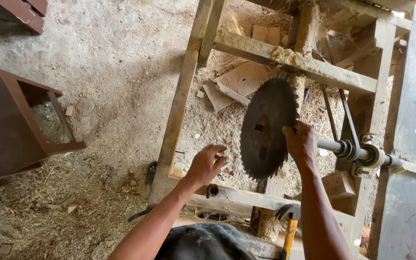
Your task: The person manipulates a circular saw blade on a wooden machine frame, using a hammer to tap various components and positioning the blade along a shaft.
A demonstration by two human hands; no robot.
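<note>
The circular saw blade [266,129] is dark grey to near black, dull, with a paler patch around its centre hole. The shaft [331,145] beside it is light grey metal, and the bearing [372,155] on it is off-white with dark rings. The wooden frame [179,113] is pale tan, dusted with yellowish sawdust. The floor [107,62] is grey-brown, speckled with beige chips and shavings. The furniture piece [10,120] at the left edge is dark reddish brown. The hammer [290,226] near the bottom edge has an orange-yellow handle and a dark grey head. The post [410,130] at the right is weathered grey.
</note>
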